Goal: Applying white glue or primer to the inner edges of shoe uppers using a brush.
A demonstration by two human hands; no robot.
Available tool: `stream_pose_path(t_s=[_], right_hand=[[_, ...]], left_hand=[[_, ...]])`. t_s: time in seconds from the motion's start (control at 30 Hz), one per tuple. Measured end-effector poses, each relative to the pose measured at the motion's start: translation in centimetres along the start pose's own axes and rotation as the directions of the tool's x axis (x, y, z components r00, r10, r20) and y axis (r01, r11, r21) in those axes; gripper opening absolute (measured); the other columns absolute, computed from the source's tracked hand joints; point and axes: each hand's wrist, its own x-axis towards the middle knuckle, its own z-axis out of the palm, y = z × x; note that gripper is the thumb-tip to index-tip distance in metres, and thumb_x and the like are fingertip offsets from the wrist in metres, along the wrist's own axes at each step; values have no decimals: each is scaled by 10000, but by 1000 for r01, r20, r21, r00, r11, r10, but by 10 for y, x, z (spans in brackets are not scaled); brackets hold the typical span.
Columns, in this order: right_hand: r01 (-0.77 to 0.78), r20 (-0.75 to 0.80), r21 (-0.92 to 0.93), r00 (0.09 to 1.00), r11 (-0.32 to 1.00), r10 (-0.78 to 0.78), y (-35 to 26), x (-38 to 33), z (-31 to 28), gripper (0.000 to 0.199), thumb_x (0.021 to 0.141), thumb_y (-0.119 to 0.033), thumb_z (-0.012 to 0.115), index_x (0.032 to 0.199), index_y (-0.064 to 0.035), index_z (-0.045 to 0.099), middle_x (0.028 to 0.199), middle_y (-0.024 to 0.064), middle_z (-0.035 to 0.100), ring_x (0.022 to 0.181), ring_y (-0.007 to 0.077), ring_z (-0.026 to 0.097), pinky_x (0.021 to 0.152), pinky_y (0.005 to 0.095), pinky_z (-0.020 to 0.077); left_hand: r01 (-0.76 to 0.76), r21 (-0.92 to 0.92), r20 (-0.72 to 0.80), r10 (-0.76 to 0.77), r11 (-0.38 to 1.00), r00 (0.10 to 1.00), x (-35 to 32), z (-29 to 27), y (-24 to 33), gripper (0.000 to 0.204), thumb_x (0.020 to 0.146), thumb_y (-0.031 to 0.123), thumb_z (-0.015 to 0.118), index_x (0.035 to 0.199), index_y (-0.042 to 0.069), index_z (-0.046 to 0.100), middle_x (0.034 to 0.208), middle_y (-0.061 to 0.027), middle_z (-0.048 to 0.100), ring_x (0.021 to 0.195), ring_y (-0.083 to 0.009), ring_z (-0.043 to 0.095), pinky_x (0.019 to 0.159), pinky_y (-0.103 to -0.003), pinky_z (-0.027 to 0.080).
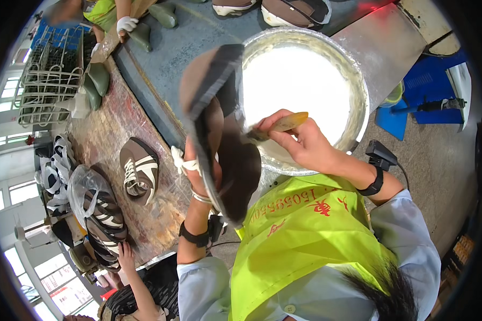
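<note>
My left hand [196, 177] is wrapped round a brown shoe upper [238, 155], smeared by motion and held upright beside the pot; part of my fingers is hidden by it. A white strip is tied on that hand. In my right hand [307, 144] is a brush with a yellowish handle [290, 122]. Its dark head points left, close to the upper; whether they touch I cannot tell. Below the brush stands a round metal pot [360, 91] of bright white liquid, its rim crusted.
At left, a brown sneaker [140, 170] lies on the worn table [91, 131], near bagged sneakers [104, 214] touched by another person's hand [126, 258]. Green shoe lasts [97, 79] sit by a wire rack [48, 96]. A gloved co-worker's hand [127, 24] is at the far left.
</note>
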Motion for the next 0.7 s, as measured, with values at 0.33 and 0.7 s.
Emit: stream_pose_path(t_s=[0.33, 0.7], right_hand=[[-47, 425, -29, 903, 998, 55, -31, 2, -5, 124, 883, 12, 493, 971, 44, 574, 1013, 108, 609, 947, 193, 594, 830, 307, 467], [-224, 14, 157, 974, 962, 225, -18, 3, 20, 175, 868, -51, 569, 1028, 21, 579, 845, 126, 635, 757, 150, 627, 671, 284, 486]], left_hand=[[-22, -325, 16, 29, 945, 999, 28, 4, -16, 339, 897, 171, 516, 1166, -36, 511, 1063, -155, 574, 937, -239, 581, 838, -330, 452], [25, -229, 59, -12, 973, 998, 29, -8, -6, 310, 910, 169, 515, 1129, -51, 531, 985, -133, 588, 859, -226, 583, 779, -336, 467]])
